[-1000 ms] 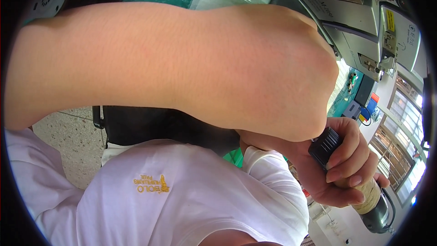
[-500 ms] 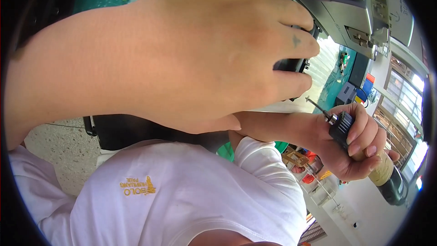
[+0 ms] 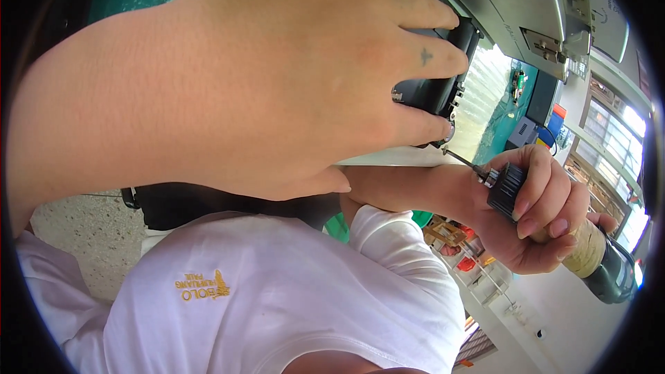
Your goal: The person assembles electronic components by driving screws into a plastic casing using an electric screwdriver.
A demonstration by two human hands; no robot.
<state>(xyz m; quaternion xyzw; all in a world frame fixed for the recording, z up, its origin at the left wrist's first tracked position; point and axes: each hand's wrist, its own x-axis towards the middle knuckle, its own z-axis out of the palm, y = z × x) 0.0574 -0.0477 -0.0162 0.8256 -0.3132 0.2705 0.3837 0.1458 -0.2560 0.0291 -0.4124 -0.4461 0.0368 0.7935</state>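
Note:
My left hand [image 3: 325, 76] lies palm down over a black device [image 3: 433, 93], fingers spread and pointing right, covering most of it. The device's right edge carries small metal parts; its full shape is hidden, so I cannot tell its kind. Closed around an electric screwdriver [image 3: 508, 190], my right hand [image 3: 530, 218] is at the right. The driver has a ribbed black collar, a tan tape wrap and a dark rear end. Its thin bit points up-left, with the tip by the device's lower right corner, near my left index finger. Whether it touches is unclear.
Grey machine housing [image 3: 509, 14] stands beyond the device at the upper right. Behind the driver are a green mat [image 3: 499, 135], a grey box [image 3: 522, 133] and blue bins [image 3: 555, 125]. A black surface [image 3: 201, 204] lies below my left forearm, with speckled floor [image 3: 76, 235] at the lower left.
The driver's bit has come closer to the device's corner, and my right hand has shifted slightly left. My left hand appears a little further left and up, showing more of the device's edge.

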